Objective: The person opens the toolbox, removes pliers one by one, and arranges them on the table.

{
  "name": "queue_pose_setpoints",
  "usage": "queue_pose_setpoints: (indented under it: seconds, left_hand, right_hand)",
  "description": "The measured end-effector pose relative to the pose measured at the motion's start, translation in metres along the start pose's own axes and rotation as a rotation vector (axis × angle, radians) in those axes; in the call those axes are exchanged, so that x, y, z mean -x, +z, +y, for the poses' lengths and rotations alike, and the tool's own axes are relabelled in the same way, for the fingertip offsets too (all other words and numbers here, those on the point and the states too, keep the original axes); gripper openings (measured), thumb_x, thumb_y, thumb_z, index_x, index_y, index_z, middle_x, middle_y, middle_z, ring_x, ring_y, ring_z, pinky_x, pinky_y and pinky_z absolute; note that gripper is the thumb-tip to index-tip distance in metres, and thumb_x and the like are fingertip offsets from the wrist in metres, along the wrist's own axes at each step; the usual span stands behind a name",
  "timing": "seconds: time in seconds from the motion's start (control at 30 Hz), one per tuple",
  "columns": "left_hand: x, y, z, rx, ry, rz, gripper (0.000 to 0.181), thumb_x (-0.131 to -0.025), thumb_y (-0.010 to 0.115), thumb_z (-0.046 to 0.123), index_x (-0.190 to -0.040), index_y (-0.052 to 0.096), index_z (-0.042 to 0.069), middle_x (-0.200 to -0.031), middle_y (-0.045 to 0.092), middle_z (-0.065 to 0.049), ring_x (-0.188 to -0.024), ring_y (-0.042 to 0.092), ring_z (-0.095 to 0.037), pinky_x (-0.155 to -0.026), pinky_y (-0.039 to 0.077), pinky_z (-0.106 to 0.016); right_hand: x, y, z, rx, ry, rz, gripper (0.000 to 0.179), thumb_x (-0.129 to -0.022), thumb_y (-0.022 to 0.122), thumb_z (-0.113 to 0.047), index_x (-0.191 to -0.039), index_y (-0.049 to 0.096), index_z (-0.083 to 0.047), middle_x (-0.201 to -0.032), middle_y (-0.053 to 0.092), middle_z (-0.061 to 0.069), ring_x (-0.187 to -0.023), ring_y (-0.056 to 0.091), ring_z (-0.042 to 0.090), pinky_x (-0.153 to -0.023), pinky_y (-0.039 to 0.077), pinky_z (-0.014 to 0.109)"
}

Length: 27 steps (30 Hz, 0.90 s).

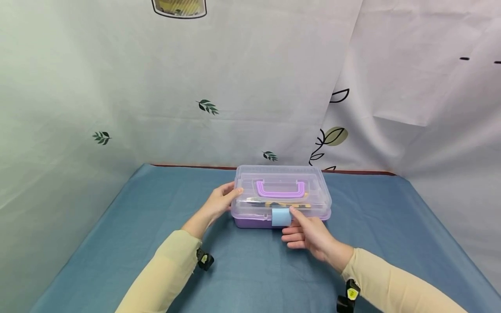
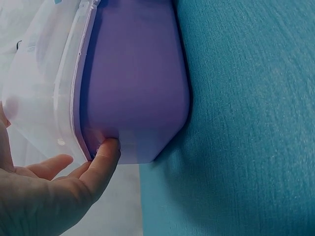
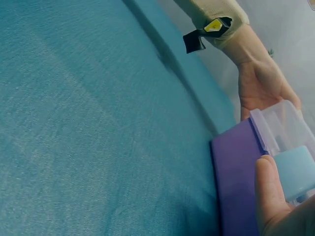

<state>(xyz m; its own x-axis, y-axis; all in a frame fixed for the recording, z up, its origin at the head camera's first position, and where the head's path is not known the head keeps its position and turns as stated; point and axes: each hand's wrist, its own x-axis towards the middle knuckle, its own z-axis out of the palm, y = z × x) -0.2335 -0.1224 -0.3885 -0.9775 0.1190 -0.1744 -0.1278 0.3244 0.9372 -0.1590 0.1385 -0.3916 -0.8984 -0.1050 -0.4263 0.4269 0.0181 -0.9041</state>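
The left end of the box [image 1: 254, 223] is held by the left hand [image 1: 217, 203]: its thumb is set on the clear lid [image 1: 282, 173], and a finger is pressed to the purple side under the rim. The right hand [image 1: 311, 238] is opened, with nothing gripped. Its thumb is put against the right edge of the blue latch [image 1: 281, 217], and its other fingers are spread out straight by the front.

The box is placed just ahead of both hands, with its long way turned from side to side, along the far edge of the desk [image 1: 250, 278]. The latch is set on the long front side, so it is reached more easily by the right hand. The lid is closed, and a purple handle [image 1: 281, 194] is laid flat on it. What is kept inside cannot be told.

The desk is covered in blue cloth. The box is set close to the far edge, about midway between the far corners, and blue cloth can be seen from it out to the left and right edges. Past the far edge, a pale cloth wall [image 1: 250, 65] is hung, and little leaves are printed on it.
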Motion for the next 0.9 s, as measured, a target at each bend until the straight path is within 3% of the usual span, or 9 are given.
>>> queue_pose_setpoints:
  seconds: [0.5, 0.67, 0.9]
  left_hand:
    - [0.001, 0.001, 0.000, 0.006, 0.001, 0.008, 0.069, -0.091, 0.057, 0.046, -0.145, 0.036, 0.010, -0.146, 0.043, -0.015, -0.125, 0.050, -0.031, -0.096, 0.049, -0.048]
    - [0.002, 0.001, 0.001, 0.010, -0.005, 0.008, 0.068, -0.090, 0.057, 0.045, -0.145, 0.036, 0.010, -0.146, 0.042, -0.014, -0.126, 0.049, -0.031, -0.097, 0.048, -0.049]
    - [0.002, 0.001, 0.001, 0.008, -0.002, 0.006, 0.069, -0.091, 0.057, 0.045, -0.146, 0.034, 0.009, -0.146, 0.041, -0.015, -0.127, 0.048, -0.032, -0.098, 0.048, -0.050]
  right_hand:
    - [0.004, -0.006, -0.006, 0.054, -0.013, -0.067, 0.067, -0.093, 0.051, -0.043, -0.129, 0.045, 0.013, -0.116, 0.062, 0.029, -0.081, 0.071, 0.020, -0.070, 0.060, 0.033]
    - [0.006, -0.009, -0.005, 0.135, -0.074, -0.106, 0.060, -0.096, 0.050, -0.039, -0.124, 0.051, 0.014, -0.113, 0.063, 0.030, -0.090, 0.070, 0.025, -0.073, 0.060, 0.035]
    - [0.012, -0.014, -0.008, 0.326, -0.205, -0.137, 0.049, -0.096, 0.051, -0.029, -0.116, 0.059, 0.014, -0.113, 0.063, 0.031, -0.102, 0.066, 0.033, -0.077, 0.059, 0.038]
